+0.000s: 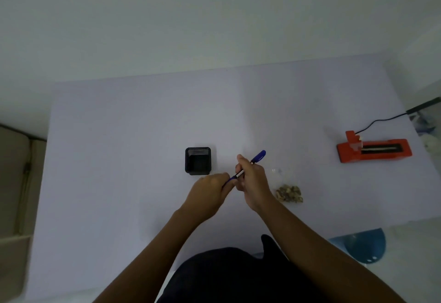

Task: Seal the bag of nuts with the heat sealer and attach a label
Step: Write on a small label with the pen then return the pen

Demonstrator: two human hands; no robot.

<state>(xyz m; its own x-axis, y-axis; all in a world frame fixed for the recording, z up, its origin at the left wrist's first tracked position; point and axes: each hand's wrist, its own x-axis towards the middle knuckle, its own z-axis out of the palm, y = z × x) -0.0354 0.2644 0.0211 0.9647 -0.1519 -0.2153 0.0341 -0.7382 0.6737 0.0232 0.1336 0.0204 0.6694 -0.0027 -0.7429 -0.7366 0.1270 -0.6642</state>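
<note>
Both hands (235,183) grip blue pen (248,165) beside bag of nuts (287,189)

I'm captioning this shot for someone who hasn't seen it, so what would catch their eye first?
Most striking is the blue pen at the centre of the table, held by the right hand while the left hand grips its lower end. Next comes the bright orange heat sealer at the far right, its black cord trailing off the table. A black mesh pen holder stands left of the hands, and the bag of nuts lies right of them.

Bare forearms (317,238), dark clothing (238,276) (no sleeves).
</note>
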